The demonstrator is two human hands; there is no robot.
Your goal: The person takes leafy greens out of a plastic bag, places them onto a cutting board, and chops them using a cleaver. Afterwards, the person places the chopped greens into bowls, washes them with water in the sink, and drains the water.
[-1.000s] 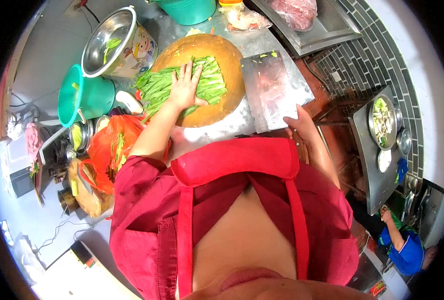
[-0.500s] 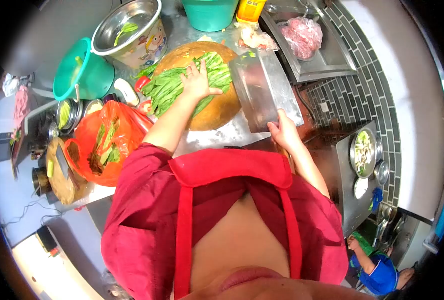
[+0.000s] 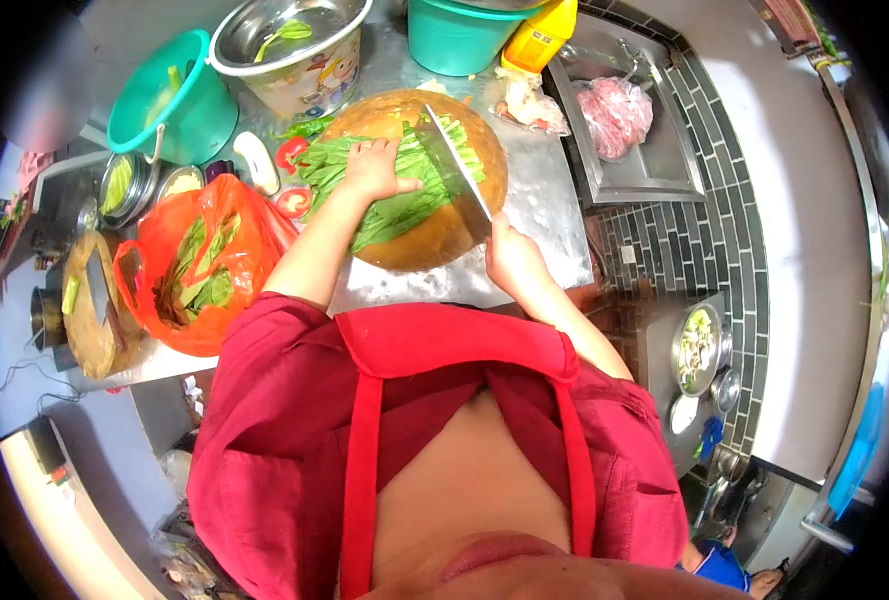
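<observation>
A bunch of long green leafy vegetables (image 3: 396,218) lies across a round wooden chopping board (image 3: 490,168). My left hand (image 3: 372,172) rests on the leaves, fingers stretched out and thumb spread to the side. In my right hand (image 3: 516,262) is the handle of a wide cleaver (image 3: 454,172), its blade upright over the right part of the bunch. Cut pieces of stem show to the right of the blade. Whether the edge touches the board is hidden.
Left of the board are a red plastic bag (image 3: 264,225) of leaves, a white-and-dark eggplant-like item (image 3: 256,163) and red peppers (image 3: 291,152). Behind stand a teal bucket (image 3: 214,125), a metal-lined pail (image 3: 299,90) and a yellow bottle (image 3: 539,38). A sink (image 3: 654,185) holds bagged meat (image 3: 614,115).
The cleaver has moved left from beside the board onto the greens, its blade turned from flat to upright. My left hand stays on the leaves. The whole view has shifted slightly.
</observation>
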